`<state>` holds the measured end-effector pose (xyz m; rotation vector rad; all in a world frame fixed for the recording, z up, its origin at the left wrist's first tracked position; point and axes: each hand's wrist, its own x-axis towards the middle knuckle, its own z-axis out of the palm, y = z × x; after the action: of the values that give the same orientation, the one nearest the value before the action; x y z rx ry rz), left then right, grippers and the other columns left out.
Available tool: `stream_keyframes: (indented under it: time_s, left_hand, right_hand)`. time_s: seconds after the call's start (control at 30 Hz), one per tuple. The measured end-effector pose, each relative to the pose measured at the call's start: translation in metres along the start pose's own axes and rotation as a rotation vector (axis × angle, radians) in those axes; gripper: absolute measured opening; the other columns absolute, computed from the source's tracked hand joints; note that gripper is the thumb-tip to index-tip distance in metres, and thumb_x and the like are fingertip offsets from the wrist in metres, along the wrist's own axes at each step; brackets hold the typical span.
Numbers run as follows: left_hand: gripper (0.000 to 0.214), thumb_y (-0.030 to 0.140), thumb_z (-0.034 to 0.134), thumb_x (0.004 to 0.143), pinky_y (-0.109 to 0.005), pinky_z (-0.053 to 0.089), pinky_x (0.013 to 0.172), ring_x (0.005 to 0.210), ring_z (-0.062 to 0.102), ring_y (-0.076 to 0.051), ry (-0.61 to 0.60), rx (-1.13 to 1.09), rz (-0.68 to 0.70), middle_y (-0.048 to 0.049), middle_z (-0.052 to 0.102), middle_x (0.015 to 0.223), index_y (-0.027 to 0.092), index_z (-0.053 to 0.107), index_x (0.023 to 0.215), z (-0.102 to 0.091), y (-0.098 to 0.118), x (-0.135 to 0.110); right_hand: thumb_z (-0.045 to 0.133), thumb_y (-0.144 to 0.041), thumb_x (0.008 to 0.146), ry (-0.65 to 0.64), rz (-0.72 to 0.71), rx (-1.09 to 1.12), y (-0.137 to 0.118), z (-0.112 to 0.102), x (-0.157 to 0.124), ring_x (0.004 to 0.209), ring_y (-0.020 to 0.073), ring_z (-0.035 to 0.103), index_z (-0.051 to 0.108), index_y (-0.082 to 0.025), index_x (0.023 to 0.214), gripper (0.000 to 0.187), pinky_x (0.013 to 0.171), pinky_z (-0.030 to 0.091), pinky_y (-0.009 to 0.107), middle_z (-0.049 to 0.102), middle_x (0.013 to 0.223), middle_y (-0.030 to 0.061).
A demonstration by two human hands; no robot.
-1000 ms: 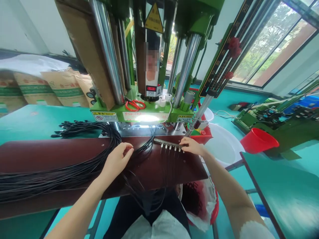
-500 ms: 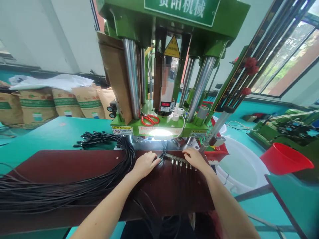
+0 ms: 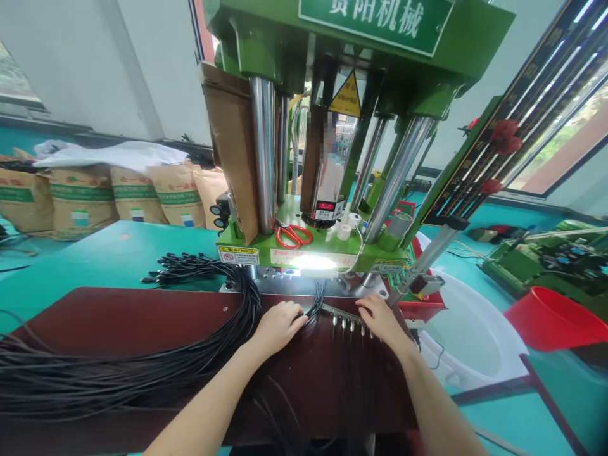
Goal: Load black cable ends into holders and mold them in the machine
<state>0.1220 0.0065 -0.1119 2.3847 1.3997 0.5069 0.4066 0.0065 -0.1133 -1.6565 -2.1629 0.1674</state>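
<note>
My left hand [image 3: 279,326] is closed at the near end of a small bunch of thin black cables [image 3: 318,300] that runs back towards the press's lit opening. To its right a narrow metal bar [image 3: 339,311] lies aslant on the brown board [image 3: 142,316]. Several shiny metal connector ends [image 3: 352,326] stick out of its near side, with dark cables trailing towards me. My right hand [image 3: 380,318] curls over the bar's right end, which it covers; its thumb is hidden. A green press [image 3: 266,256] stands just behind the board.
A thick bundle of black cables [image 3: 237,326] sweeps across the board's left side. Red-handled scissors [image 3: 293,237] lie on the press ledge. A white tub [image 3: 475,329] and a red bucket [image 3: 551,320] stand at right. Paper sacks [image 3: 85,199] line the back left.
The camera view has shifted slightly, so the press appears further right and a little lower. Both hands keep nearly the same places beside the cables and bar.
</note>
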Motion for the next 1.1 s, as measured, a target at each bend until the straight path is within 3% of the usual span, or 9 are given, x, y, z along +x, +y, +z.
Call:
stream_keyframes:
  time_s: [1.1]
  left_hand:
    - [0.032, 0.042, 0.033, 0.084, -0.029, 0.037, 0.073, 0.080, 0.052, -0.017, 0.013, -0.031, 0.023, -0.0037, 0.058, 0.080, 0.020, 0.057, 0.080, 0.0028, -0.0046, -0.0002]
  right_hand:
    - [0.044, -0.018, 0.080, 0.028, -0.008, 0.003, 0.0042, 0.0047, -0.0011, 0.086, 0.0187, 0.053, 0.065, -0.021, 0.088, 0.023, 0.081, 0.041, 0.034, 0.058, 0.085, 0.0051]
